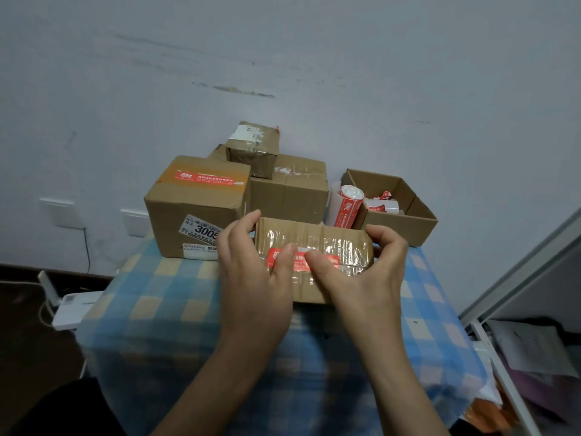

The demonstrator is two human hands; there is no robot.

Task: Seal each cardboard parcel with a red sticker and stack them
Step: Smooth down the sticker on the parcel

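Observation:
A flat cardboard parcel (317,237) wrapped in clear tape lies on the checked tablecloth (163,297) in front of me. A red sticker (300,258) runs across its near top edge. My left hand (254,278) grips the parcel's left end, thumb pressing on the sticker. My right hand (367,275) holds the right end, its thumb also on the sticker. Behind at the left stands a large box (195,206) bearing a red sticker on top. A mid-size box (292,190) stands beside it, with a small taped box (254,149) stacked on top.
An open cardboard box (408,215) at the back right holds sticker scraps, and a roll of red stickers (347,206) leans against it. The wall is just behind the boxes. A white frame (503,309) stands to the right, a white device (69,309) on the floor at left.

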